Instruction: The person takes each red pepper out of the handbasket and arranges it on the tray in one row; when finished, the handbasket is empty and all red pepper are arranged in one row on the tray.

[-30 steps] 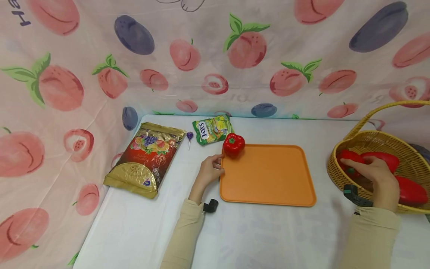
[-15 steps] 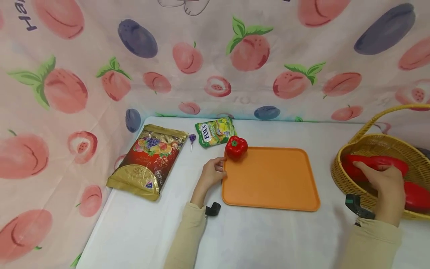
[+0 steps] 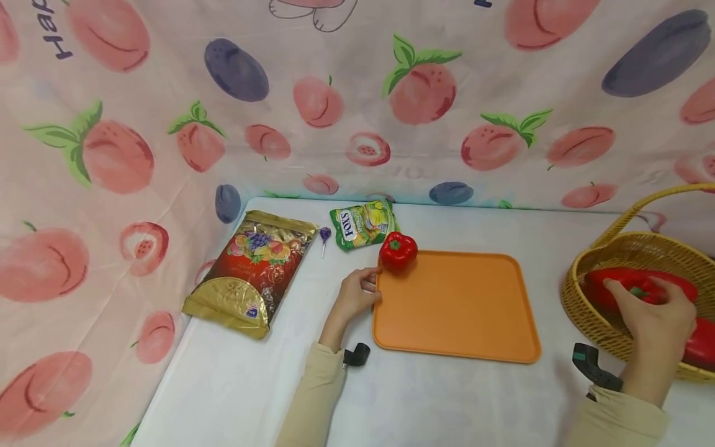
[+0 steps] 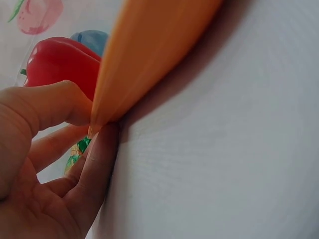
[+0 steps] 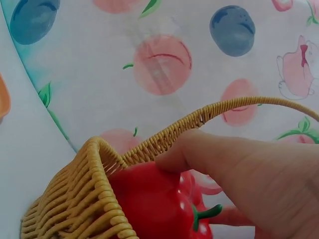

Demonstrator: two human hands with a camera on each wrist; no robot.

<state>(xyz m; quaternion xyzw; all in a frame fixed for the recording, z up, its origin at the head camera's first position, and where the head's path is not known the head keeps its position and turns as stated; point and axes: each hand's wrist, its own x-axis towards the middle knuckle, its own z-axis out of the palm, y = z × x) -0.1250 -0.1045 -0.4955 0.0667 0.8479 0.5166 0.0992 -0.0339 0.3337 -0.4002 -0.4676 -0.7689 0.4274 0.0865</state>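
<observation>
My left hand [image 3: 357, 295] pinches the left edge of an orange tray [image 3: 458, 310], thumb and fingers on either side of its rim in the left wrist view. On the tray's back left corner sits one red bell pepper [image 3: 398, 254]. At the right, my right hand [image 3: 661, 323] grips another red bell pepper [image 5: 149, 199] with a green stem, at the rim of a yellow wicker basket [image 3: 578, 304]. The right wrist view shows the thumb on top of this pepper; some of the fingers are hidden behind it. More red peppers [image 3: 704, 341] lie in the basket.
A large gold and red candy bag [image 3: 254, 273] lies at the left. Behind the tray are a purple lollipop [image 3: 325, 234] and a green FOX'S candy packet [image 3: 363, 225]. The basket's arched handle [image 3: 631, 214] rises at the right, near the fruit-print curtain [image 3: 424, 155].
My right hand has gripped a bell pepper in the basket and turned it so its stem shows. The left hand stays on the tray edge. The head view has shifted slightly.
</observation>
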